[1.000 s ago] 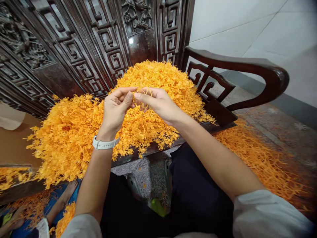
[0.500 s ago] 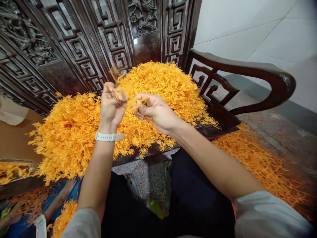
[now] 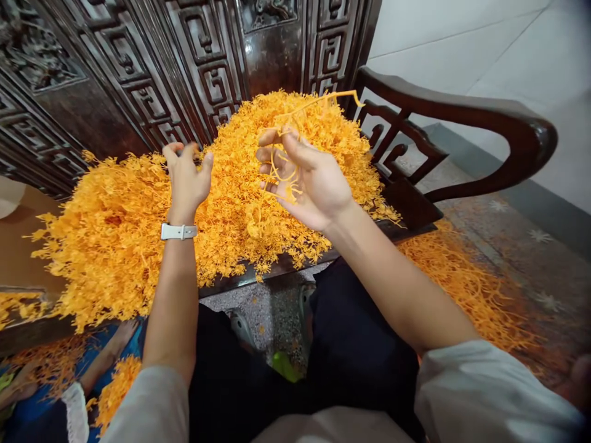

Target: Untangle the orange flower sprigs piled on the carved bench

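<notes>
As a carved dark wooden bench (image 3: 409, 210) fills the view with its lattice back (image 3: 272, 61) and curved right armrest (image 3: 462, 106), a heap of frilly orange pieces (image 3: 115, 227) covers much of the seat, rising highest by the rear edge near the armrest and overhanging the front edge, with dark wood showing at the right front corner. Beyond that corner, loose orange strands (image 3: 462, 271) spread across the floor (image 3: 521, 246). Below the front edge, toward the left, another person's bare leg (image 3: 102, 364) is seen. Well apart over the heap are two hands: the right hand (image 3: 318, 178), nearer the armrest, pinches an orange strand (image 3: 344, 94) between thumb and index finger, the other fingers loosely curled, and the left hand (image 3: 187, 178) has thumb and fingers spread and bent, though whether its fingertips touch the heap cannot be told. A white watch band (image 3: 179, 232) circles the left wrist. The pinched strand is raised above the heap, its crooked tip toward the bench's right rear corner, and thinner looped strands (image 3: 274, 165) cross the right hand's fingers
</notes>
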A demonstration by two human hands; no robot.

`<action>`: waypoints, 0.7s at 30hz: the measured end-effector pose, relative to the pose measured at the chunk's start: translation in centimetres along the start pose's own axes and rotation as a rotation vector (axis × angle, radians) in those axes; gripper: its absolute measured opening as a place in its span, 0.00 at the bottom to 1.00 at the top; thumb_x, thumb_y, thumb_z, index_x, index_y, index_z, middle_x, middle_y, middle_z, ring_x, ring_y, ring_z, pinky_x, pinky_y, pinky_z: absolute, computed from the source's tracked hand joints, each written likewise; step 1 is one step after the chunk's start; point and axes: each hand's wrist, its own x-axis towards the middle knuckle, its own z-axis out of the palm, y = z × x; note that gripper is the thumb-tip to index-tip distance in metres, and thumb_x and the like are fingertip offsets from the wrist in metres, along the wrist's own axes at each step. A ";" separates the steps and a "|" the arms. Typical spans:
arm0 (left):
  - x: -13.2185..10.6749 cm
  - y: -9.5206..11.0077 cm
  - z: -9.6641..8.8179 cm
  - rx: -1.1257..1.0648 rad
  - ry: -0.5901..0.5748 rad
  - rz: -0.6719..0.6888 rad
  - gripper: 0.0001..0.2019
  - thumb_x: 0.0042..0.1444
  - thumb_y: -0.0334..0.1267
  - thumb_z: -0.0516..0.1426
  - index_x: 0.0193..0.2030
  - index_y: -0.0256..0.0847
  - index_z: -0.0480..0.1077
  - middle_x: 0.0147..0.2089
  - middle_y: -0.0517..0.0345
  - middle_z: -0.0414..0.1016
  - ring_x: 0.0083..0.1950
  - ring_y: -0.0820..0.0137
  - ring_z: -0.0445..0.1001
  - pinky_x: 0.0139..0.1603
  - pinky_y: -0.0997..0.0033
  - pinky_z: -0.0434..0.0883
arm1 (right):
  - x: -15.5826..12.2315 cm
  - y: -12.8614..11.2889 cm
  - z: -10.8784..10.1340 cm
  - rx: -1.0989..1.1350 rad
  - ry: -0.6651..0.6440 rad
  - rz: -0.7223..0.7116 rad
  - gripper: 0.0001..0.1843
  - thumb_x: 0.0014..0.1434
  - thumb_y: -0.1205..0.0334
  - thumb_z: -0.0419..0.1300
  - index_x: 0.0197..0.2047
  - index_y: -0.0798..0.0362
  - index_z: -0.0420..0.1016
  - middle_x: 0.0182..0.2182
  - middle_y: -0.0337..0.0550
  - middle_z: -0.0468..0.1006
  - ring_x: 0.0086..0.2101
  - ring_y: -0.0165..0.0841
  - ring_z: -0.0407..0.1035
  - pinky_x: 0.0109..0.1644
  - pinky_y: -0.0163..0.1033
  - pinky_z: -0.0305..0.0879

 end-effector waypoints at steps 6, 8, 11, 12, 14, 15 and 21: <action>-1.0 3.8 0.9 0.107 -0.012 0.090 0.22 0.62 0.59 0.65 0.45 0.40 0.79 0.58 0.43 0.73 0.69 0.53 0.68 0.66 0.52 0.67 | -0.1 0.1 -0.9 -0.032 0.000 -0.031 0.28 0.71 0.32 0.54 0.47 0.51 0.75 0.42 0.41 0.76 0.41 0.30 0.73 0.41 0.34 0.73; -2.0 6.9 2.2 -0.002 -0.119 0.130 0.23 0.67 0.62 0.58 0.42 0.42 0.79 0.50 0.46 0.77 0.58 0.57 0.75 0.60 0.55 0.72 | 0.1 0.2 -1.2 -0.076 0.018 -0.056 0.28 0.71 0.33 0.54 0.49 0.50 0.77 0.43 0.42 0.77 0.43 0.32 0.74 0.44 0.37 0.74; -3.9 11.0 5.1 -0.200 -0.350 0.143 0.23 0.66 0.61 0.60 0.38 0.41 0.77 0.39 0.51 0.77 0.46 0.63 0.78 0.49 0.61 0.74 | 0.7 0.5 -1.6 -0.177 0.027 -0.122 0.25 0.69 0.35 0.60 0.49 0.49 0.80 0.46 0.44 0.80 0.50 0.36 0.73 0.52 0.42 0.75; -4.4 11.9 6.0 -0.262 -0.394 0.142 0.22 0.64 0.61 0.62 0.38 0.41 0.76 0.38 0.52 0.77 0.44 0.64 0.77 0.46 0.63 0.74 | 0.9 0.6 -1.8 -0.219 0.028 -0.148 0.25 0.67 0.36 0.61 0.49 0.49 0.81 0.47 0.45 0.80 0.52 0.38 0.72 0.55 0.44 0.74; -5.2 12.9 7.5 -0.385 -0.450 0.121 0.21 0.61 0.60 0.66 0.39 0.41 0.76 0.36 0.54 0.76 0.40 0.67 0.76 0.42 0.66 0.74 | 1.3 0.5 -2.1 -0.287 0.028 -0.186 0.24 0.66 0.36 0.63 0.47 0.49 0.82 0.50 0.46 0.80 0.56 0.40 0.70 0.60 0.48 0.72; -5.4 13.1 8.0 -0.433 -0.474 0.109 0.21 0.59 0.59 0.68 0.39 0.40 0.76 0.36 0.55 0.76 0.39 0.68 0.76 0.41 0.67 0.74 | 1.4 0.5 -2.2 -0.302 0.026 -0.193 0.25 0.65 0.36 0.63 0.47 0.49 0.82 0.51 0.47 0.80 0.57 0.41 0.69 0.62 0.49 0.71; -4.9 13.7 7.2 -0.536 -0.316 0.060 0.17 0.55 0.52 0.72 0.35 0.41 0.78 0.33 0.57 0.78 0.31 0.72 0.74 0.33 0.71 0.75 | 1.2 -0.1 -2.3 -0.165 -0.068 -0.110 0.26 0.64 0.36 0.63 0.48 0.50 0.81 0.51 0.47 0.80 0.49 0.38 0.72 0.51 0.44 0.71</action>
